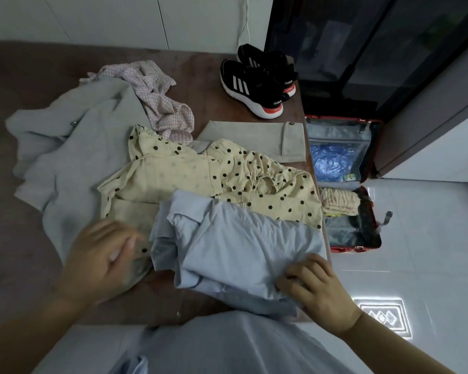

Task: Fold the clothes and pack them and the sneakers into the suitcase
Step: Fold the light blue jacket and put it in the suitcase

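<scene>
1. My right hand (318, 290) pinches the near corner of the half-folded pale blue shirt (235, 247), fingers curled into the cloth.
2. My left hand (103, 255) is blurred at that shirt's left edge; I cannot tell its grip.
3. Behind the shirt lies a crumpled cream black-dotted garment (200, 179) on the brown table (25, 252).
4. Farther back sit a grey sweatshirt (73, 147), a pink checked garment (157, 103) and folded beige trousers (254, 139).
5. The black white-striped sneakers (251, 82) stand at the far right corner. The red hard-shell suitcase (373, 184) lies open on the floor beside the table.

Half-folded blue shirt (241, 247) nearest; black sneakers (257, 82) upright behind; red suitcase (346, 233) open, right
</scene>
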`<state>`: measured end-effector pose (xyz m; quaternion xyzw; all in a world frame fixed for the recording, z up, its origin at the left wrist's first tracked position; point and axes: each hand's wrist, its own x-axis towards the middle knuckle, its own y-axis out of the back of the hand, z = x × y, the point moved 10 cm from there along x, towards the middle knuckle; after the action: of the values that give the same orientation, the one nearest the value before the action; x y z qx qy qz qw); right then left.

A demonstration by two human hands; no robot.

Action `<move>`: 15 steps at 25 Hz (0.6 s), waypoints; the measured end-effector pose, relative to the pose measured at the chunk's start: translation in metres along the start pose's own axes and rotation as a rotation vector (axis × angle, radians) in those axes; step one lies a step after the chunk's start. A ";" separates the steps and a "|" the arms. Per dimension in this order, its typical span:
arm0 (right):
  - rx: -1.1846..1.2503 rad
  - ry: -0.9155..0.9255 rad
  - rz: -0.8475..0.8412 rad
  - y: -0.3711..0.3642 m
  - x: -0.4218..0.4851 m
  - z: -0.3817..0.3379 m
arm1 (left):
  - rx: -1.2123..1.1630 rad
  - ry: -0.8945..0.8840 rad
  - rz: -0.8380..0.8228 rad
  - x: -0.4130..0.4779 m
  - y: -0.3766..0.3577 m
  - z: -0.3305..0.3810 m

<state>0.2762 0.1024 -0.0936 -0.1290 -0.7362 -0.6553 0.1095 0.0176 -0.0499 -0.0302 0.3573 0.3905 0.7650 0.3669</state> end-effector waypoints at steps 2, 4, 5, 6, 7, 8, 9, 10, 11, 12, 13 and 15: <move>-0.034 -0.018 -0.115 -0.018 -0.005 -0.004 | -0.002 -0.133 0.040 0.030 -0.005 0.056; 0.020 -0.084 -0.260 -0.031 -0.010 -0.002 | 0.126 -0.337 -0.099 0.035 -0.052 0.105; 0.074 -0.128 -0.293 -0.031 -0.009 0.001 | 0.234 -0.354 -0.183 0.030 -0.080 0.112; 0.144 -0.176 -0.295 -0.026 -0.004 0.002 | 0.331 -0.321 -0.265 0.023 -0.105 0.108; 0.214 -0.228 -0.247 -0.017 0.004 0.004 | 0.410 -0.258 -0.331 0.014 -0.124 0.095; 0.263 -0.306 -0.174 -0.010 0.011 0.008 | 0.464 -0.199 -0.372 0.006 -0.137 0.081; 0.253 -0.407 -0.098 -0.006 0.014 0.016 | 0.498 -0.151 -0.396 -0.002 -0.145 0.067; 0.193 -0.522 -0.073 -0.007 0.015 0.024 | 0.510 -0.116 -0.413 -0.010 -0.152 0.054; 0.132 -0.626 -0.106 -0.015 0.012 0.030 | 0.505 -0.090 -0.433 -0.017 -0.158 0.044; 0.108 -0.709 -0.179 -0.027 0.006 0.034 | 0.496 -0.069 -0.445 -0.020 -0.163 0.037; 0.105 -0.763 -0.238 -0.040 -0.002 0.034 | 0.477 -0.045 -0.462 -0.021 -0.166 0.030; 0.122 -0.809 -0.323 -0.062 -0.018 0.034 | 0.411 -0.005 -0.487 -0.022 -0.172 0.020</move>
<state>0.2731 0.1282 -0.1611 -0.2517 -0.7679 -0.5161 -0.2841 0.0930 0.0112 -0.1752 0.3218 0.6100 0.5589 0.4604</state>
